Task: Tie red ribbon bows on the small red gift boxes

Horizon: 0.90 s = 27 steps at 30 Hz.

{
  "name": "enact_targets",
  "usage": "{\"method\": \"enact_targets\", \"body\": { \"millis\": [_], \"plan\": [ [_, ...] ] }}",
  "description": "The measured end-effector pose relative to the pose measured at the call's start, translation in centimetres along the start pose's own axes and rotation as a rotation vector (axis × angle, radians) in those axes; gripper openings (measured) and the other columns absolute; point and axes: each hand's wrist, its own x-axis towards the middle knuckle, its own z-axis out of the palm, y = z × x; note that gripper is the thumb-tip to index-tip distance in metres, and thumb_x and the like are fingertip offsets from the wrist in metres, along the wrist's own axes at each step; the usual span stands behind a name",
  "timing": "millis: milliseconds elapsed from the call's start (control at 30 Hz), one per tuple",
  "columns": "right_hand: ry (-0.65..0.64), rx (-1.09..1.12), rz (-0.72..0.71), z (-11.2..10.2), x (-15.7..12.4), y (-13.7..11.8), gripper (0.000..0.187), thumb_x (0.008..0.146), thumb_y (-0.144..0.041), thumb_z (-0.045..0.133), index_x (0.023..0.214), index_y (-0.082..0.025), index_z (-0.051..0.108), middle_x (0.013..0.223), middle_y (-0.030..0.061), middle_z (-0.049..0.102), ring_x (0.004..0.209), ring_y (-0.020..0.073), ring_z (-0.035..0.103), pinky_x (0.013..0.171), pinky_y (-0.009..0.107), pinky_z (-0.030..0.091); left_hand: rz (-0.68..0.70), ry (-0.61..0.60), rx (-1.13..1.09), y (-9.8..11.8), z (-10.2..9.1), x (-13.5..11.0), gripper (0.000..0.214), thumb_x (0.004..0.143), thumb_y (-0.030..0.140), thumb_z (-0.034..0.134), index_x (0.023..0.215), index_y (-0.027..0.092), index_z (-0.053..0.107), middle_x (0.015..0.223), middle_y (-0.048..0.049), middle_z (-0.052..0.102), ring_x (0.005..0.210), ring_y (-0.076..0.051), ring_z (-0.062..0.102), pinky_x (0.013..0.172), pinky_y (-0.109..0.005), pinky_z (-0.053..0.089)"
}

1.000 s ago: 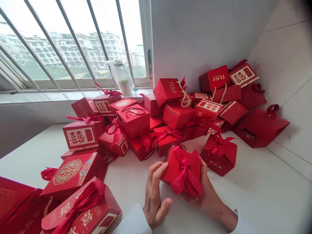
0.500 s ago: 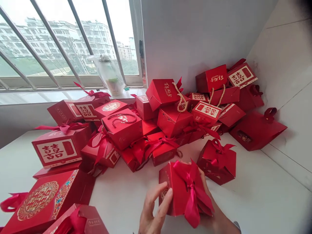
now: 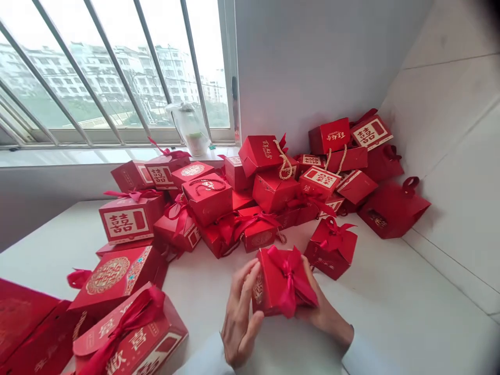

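Note:
A red gift box (image 3: 278, 284) with a bow of magenta ribbon (image 3: 289, 273) on its top is between my hands, just above or on the white tabletop. My right hand (image 3: 322, 307) grips it from the right and below, its fingers partly hidden behind the box. Along the left side lie the fingers of my left hand (image 3: 242, 302), with the thumb apart near the lower left corner. Gold print shows on the box's left face. Close by on the right stands another red gift box (image 3: 332, 247) with a ribbon bow.
Many red boxes (image 3: 209, 200) are heaped toward the wall, some with rope handles. At the front left lie a ribboned box (image 3: 135, 333) and a box with a round gold emblem (image 3: 111, 276). A clear plastic cup (image 3: 193, 133) stands on the sill by the barred window.
The view has shifted, bringing more of the front-left boxes into sight. My left hand's fingers have straightened along the box's side, and the box appears slightly farther away in both hands.

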Motion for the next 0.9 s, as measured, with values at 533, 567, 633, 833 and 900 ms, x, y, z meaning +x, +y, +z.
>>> {"method": "enact_targets", "body": {
  "millis": [533,567,633,833,900],
  "plan": [
    [-0.091,0.016,-0.056,-1.1,0.5,0.4,0.094,0.052,-0.014,0.057,0.142,-0.025,0.033,0.129,0.0042,0.054,0.116,0.0296,0.051,0.093,0.043,0.044,0.091,-0.064,-0.004,-1.9,0.3,1.5,0.103,0.07,0.062,0.063,0.149,0.022,0.01,0.149,-0.0171,0.021,0.136,-0.036,0.024,0.108,-0.055,0.029],
    [-0.103,0.003,-0.059,-1.1,0.5,0.4,0.095,0.051,-0.012,0.056,0.142,-0.025,0.033,0.132,0.0046,0.052,0.119,0.0299,0.049,0.095,0.043,0.042,0.081,-0.058,0.011,-1.9,0.4,1.6,0.107,0.067,0.056,0.069,0.149,0.022,0.009,0.149,-0.017,0.022,0.135,-0.036,0.026,0.107,-0.055,0.031],
    [-0.12,-0.025,-0.056,-1.2,0.6,0.4,0.097,0.049,-0.01,0.053,0.142,-0.023,0.032,0.135,0.0053,0.049,0.123,0.0304,0.046,0.098,0.043,0.04,0.065,-0.047,0.049,-1.9,0.4,1.9,0.111,0.062,0.042,0.077,0.148,0.023,0.01,0.147,-0.0162,0.025,0.132,-0.035,0.028,0.105,-0.054,0.033],
    [-0.163,-0.045,-0.098,-1.0,1.5,0.3,0.1,0.048,-0.01,0.052,0.144,-0.023,0.025,0.139,0.0077,0.045,0.128,0.0309,0.041,0.102,0.046,0.036,0.054,-0.019,0.023,-2.5,0.7,2.4,0.112,0.061,0.027,0.077,0.148,0.026,0.008,0.147,-0.0135,0.029,0.127,-0.033,0.033,0.101,-0.052,0.038],
    [-0.166,-0.065,-0.124,-1.1,1.8,0.5,0.101,0.048,-0.01,0.052,0.144,-0.022,0.024,0.139,0.0083,0.045,0.128,0.0315,0.04,0.103,0.046,0.035,0.03,-0.023,-0.013,-2.9,0.8,2.5,0.117,0.06,0.025,0.077,0.148,0.027,0.002,0.147,-0.0134,0.029,0.125,-0.033,0.034,0.099,-0.051,0.04]
  ]
}}
